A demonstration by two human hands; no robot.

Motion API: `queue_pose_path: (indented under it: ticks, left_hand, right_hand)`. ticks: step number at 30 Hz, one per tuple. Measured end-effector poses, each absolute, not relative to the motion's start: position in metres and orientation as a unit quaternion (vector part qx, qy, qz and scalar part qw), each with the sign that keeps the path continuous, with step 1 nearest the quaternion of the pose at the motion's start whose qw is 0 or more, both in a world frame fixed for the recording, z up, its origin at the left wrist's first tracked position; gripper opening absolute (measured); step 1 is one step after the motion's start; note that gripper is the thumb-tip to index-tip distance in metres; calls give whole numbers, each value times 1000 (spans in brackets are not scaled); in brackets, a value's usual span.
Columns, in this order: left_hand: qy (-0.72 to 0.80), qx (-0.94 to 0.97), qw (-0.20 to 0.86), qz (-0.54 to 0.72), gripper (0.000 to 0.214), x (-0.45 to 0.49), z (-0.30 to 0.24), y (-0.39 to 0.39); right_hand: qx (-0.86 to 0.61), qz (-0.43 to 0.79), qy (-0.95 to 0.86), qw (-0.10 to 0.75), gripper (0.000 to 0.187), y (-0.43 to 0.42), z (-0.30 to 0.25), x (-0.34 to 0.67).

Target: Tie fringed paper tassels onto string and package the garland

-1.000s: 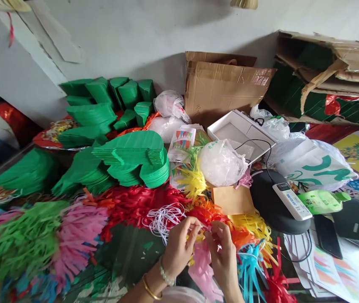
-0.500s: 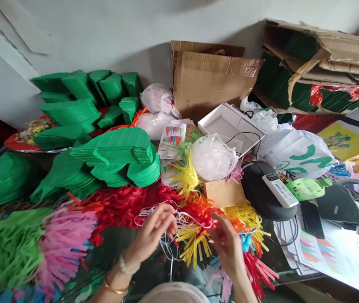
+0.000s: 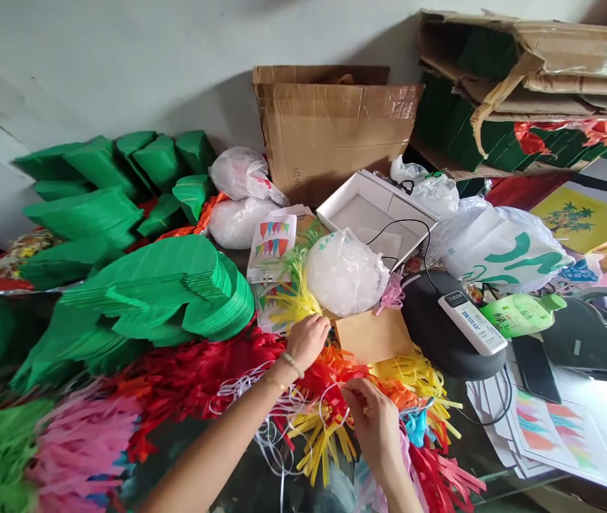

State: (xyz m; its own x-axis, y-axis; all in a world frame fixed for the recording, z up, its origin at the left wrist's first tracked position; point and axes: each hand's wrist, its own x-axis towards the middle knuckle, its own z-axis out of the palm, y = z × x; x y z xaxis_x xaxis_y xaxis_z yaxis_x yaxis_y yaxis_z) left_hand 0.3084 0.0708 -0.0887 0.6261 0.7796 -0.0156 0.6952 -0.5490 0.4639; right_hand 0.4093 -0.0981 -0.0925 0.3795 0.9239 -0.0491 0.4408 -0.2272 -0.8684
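Observation:
My left hand (image 3: pixel 308 345) reaches forward with its fingers closed, right beside a yellow fringed tassel (image 3: pixel 298 305). Whatever is between those fingertips is hidden. My right hand (image 3: pixel 374 413) is pinched on a thin white cord (image 3: pixel 330 390), which loops to the left over red and yellow tassels. More of this cord lies in a loose tangle below my left forearm and trails down toward me. Yellow fringe (image 3: pixel 325 447) and red fringe (image 3: pixel 445 476) lie near my right hand.
Stacks of green cut sheets (image 3: pixel 164 278) fill the left. Farther back are a white box (image 3: pixel 357 196), a clear plastic bag (image 3: pixel 343 274) and a cardboard box (image 3: pixel 335 135). A black case (image 3: pixel 426 328), phone (image 3: pixel 536 367) and printed sheets (image 3: pixel 565 434) lie right.
My left hand has moved forward and right, from the cord tangle to the yellow tassel, and its fingers have closed. My right hand stays near its place, pinching the cord. The view has shifted slightly.

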Motion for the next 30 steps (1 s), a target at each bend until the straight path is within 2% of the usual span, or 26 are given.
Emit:
queue_pose_path:
  ticks: [3,6,11,13,15,18,20,22,25,30]
  left_hand:
    - [424,884,181,74,27,340,-121,102]
    - [420,890,163,67,28,350,-132,112]
    - [424,885,158,108,20,310,-91,95]
    - [430,862,211,165,20,286,-63,76]
    - [447,803,323,225,19,264,-37,51]
    - [460,685,512,239,24,241,-13,13]
    - [458,613,592,254,25,233,-10,-6]
    - [461,571,617,284,28,230,-11,-20]
    - [486,574,582,310,31,229,-12,-31]
    - [483,620,549,285,28,231,-5,-39]
  right_hand:
    - [-736,286,-445,423,26,-94,-94,412]
    - [-714,329,-420,453,25,-89,-94,415]
    - [-697,367,-401,468,26,-81,-95,418]
    - [-700,352,-400,475,28,-77,-90,416]
    - [-689,337,-407,496,28,-74,-79,410]
    - [-657,325,-432,525,26,-72,-57,399]
    - [-650,311,-442,534,26,-73,-44,390]
    - [-650,302,-446,536,26,-75,-35,383]
    - [-644,304,-440,547,26,-80,-30,374]
    - [-644,300,-410,572,27,-91,-32,370]
